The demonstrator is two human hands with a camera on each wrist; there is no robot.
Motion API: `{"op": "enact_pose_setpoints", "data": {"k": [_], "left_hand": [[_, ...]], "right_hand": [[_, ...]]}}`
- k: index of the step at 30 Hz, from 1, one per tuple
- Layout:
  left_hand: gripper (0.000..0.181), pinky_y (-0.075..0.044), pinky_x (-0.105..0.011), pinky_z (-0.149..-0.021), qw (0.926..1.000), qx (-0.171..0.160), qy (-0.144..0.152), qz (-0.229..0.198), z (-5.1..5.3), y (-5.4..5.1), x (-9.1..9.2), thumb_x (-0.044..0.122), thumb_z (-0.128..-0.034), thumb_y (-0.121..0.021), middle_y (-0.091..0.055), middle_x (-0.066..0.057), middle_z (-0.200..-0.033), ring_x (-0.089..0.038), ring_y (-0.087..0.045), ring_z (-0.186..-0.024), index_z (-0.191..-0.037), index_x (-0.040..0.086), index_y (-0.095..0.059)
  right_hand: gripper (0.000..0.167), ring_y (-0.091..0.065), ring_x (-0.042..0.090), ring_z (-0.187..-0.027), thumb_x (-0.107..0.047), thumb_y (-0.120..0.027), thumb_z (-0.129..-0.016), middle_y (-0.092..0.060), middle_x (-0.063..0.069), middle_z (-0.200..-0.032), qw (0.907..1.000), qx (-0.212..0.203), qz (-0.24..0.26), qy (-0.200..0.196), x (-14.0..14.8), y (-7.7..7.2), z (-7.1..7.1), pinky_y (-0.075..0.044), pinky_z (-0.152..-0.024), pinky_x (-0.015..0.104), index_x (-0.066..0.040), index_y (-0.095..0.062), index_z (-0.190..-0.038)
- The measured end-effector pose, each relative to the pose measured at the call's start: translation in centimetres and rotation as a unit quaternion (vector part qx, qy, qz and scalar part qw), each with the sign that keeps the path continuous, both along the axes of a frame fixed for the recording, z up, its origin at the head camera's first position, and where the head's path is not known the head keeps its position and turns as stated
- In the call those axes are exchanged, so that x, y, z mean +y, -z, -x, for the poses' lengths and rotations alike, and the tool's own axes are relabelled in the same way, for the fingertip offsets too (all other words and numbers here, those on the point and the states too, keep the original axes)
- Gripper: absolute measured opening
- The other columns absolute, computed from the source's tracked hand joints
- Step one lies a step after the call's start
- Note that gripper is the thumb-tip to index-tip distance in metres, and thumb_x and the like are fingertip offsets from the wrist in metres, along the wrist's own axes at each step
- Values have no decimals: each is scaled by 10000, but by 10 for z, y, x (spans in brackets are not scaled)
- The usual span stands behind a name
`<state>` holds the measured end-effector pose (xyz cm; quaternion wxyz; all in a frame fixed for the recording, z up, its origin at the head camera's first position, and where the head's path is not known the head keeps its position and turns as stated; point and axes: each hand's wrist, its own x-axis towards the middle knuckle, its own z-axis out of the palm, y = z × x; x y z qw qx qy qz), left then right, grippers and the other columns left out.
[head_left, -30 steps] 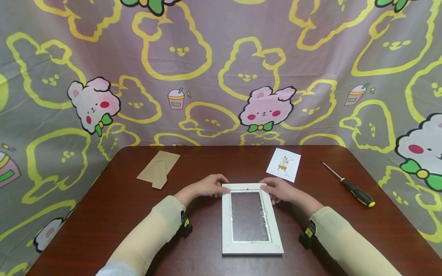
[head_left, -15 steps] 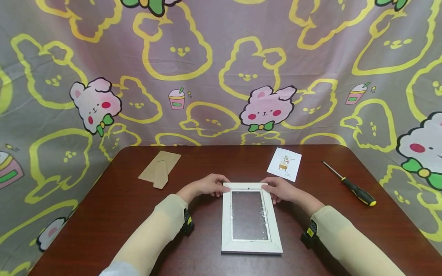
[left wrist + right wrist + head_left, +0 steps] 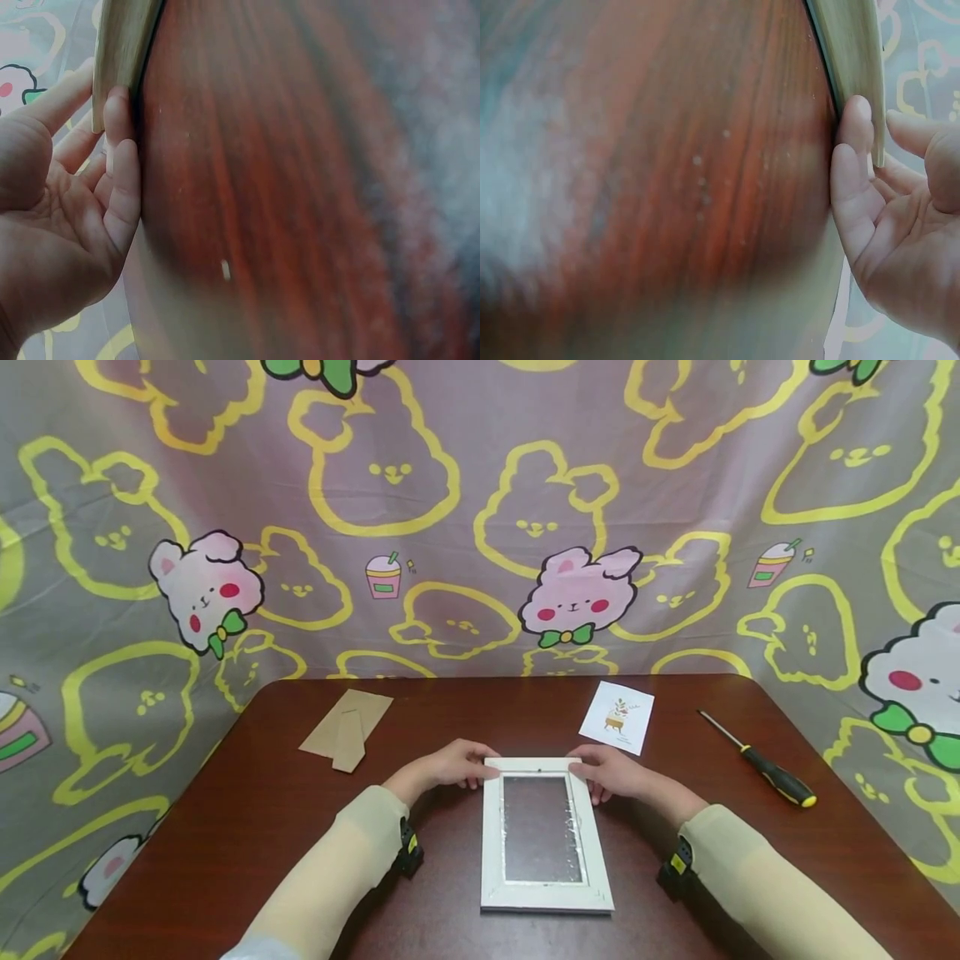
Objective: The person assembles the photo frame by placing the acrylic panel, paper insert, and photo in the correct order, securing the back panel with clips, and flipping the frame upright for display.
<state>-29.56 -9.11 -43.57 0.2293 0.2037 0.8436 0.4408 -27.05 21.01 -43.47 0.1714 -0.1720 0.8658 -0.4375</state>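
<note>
A white picture frame (image 3: pixel 491 835) lies on the brown table in front of me, its long side pointing away. Inside its border sits a clear pane (image 3: pixel 540 827) through which the dark tabletop shows. My left hand (image 3: pixel 455 764) grips the far left corner, thumb on top. At the far right corner, my right hand (image 3: pixel 613 770) holds on the same way. In the left wrist view the fingers rest against the frame's wooden side edge (image 3: pixel 120 52). From the right wrist, fingertips touch the opposite side edge (image 3: pixel 855 60), with the thumb at its other face.
A cardboard backing with a stand leg (image 3: pixel 348 731) lies at the back left. Behind the right hand is a white card with a plant drawing (image 3: pixel 617 718). A black and yellow screwdriver (image 3: pixel 772 772) lies at the right. A patterned curtain (image 3: pixel 450 527) hangs behind the table.
</note>
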Motion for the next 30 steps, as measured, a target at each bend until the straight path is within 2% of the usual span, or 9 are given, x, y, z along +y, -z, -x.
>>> {"op": "enact_pose_setpoints", "data": {"k": [9,16,20,24,27,30], "left_hand": [[302,-414,-245,-512,9999,38,-68,-105,-1,3,-2,159,-918,-686,-576,2,-661,-128,-549,-568,-1190,33,-658],[308,-416,-244,-508,9999,27,-70,-92,-1,0,-1,155,-918,-685,-576,0,-660,-129,-549,-567,-1195,26,-654],[312,-421,-250,-519,10000,28,-58,-59,0,0,-1,165,-919,-685,-579,-3,-671,-134,-555,-580,-1199,32,-653],[308,-421,-250,-526,10000,3,-76,-39,0,0,0,168,-921,-683,-580,-6,-679,-135,-555,-587,-1197,34,-654],[305,-416,-249,-526,9999,-21,-87,-62,-1,-1,0,167,-921,-682,-581,-8,-682,-135,-551,-587,-1193,33,-655],[298,-412,-248,-525,9999,-15,-75,-90,-3,-2,0,167,-924,-679,-580,-10,-684,-136,-547,-586,-1187,31,-656]], "right_hand": [[342,-593,215,-538,-192,-532,-1011,-541,77,-701,9997,59,-10,242,16,-6,7,-483,-500,346,41,-550,-1261],[310,-585,187,-617,-154,-539,-1005,-564,95,-786,9943,589,-337,826,35,-14,16,-483,-523,337,65,-555,-1225],[296,-574,193,-614,-163,-543,-1003,-601,139,-854,9852,1043,-762,1127,45,-15,23,-477,-524,334,60,-579,-1194],[310,-576,277,-738,-186,-548,-992,-625,231,-987,9694,1468,-1320,1458,53,-14,31,-460,-634,380,65,-603,-1165],[359,-566,365,-917,-207,-538,-988,-598,287,-1096,9584,1555,-1701,1685,59,-13,37,-452,-764,466,92,-587,-1180],[426,-541,433,-1011,-226,-528,-987,-548,334,-1144,9515,1435,-1955,1894,64,-12,42,-430,-845,547,132,-531,-1217]]}}
